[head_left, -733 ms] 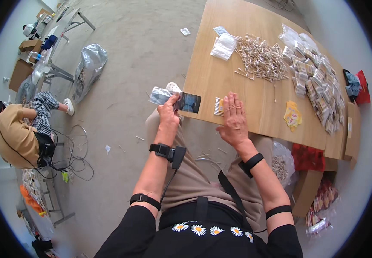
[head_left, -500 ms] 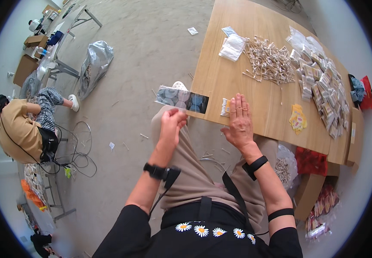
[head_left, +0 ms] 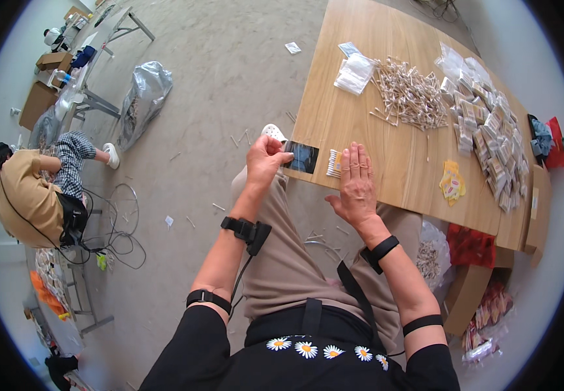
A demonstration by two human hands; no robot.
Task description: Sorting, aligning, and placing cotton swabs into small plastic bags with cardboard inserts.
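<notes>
Two hands (head_left: 265,163) (head_left: 358,184), one film (head_left: 304,158), one swab bundle (head_left: 333,164)

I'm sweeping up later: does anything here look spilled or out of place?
Yes: stray swabs and a small white square lie on the floor, which looks odd because the main swab pile sits on the table.

L hand (head_left: 267,156) covers one end of dark glossy rectangle (head_left: 303,158); can't tell what it is, or if the hand grips it. R hand (head_left: 358,182) hides pt of swab bundle (head_left: 333,163). Tabletop (head_left: 392,169) cut off at top edge, clear bag (head_left: 433,253) partly hidden below it. Co-worker (head_left: 28,195): hands unseen. Distant figure (head_left: 54,39) too small for detail. Black shirt (head_left: 256,368) cut by btm edge
</notes>
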